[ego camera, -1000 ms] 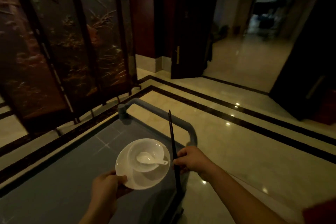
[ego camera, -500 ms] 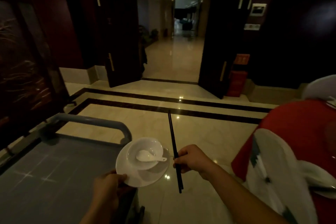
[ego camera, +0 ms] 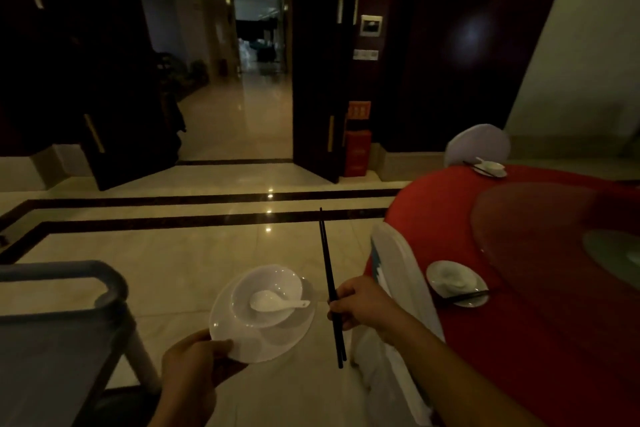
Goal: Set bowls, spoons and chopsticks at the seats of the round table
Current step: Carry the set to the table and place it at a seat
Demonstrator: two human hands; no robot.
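Left hand (ego camera: 194, 369) holds the plate (ego camera: 242, 345) by its rim (bowl (ego camera: 277, 279), spoon (ego camera: 266, 302) loose on it); tilting could spill them. Right hand (ego camera: 363, 305) grips chopsticks (ego camera: 327, 270).

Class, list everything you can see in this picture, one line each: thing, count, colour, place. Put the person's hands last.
plate: one, white, carried over the floor, centre.
bowl: one, white, on that plate.
spoon: one, white, lying in the bowl.
chopsticks: one pair, black, right of the plate.
round table: one, red cloth, right.
near setting: one, white dishes with dark chopsticks, table's near edge.
far setting: one, the same, table's far edge.
near chair: one, white cover, by the near setting.
far chair: one, white cover, behind the far setting.
turntable: one, clear, table centre.
cart: one, grey, lower left.
left hand: grips the plate's near rim.
right hand: grips the chopsticks.
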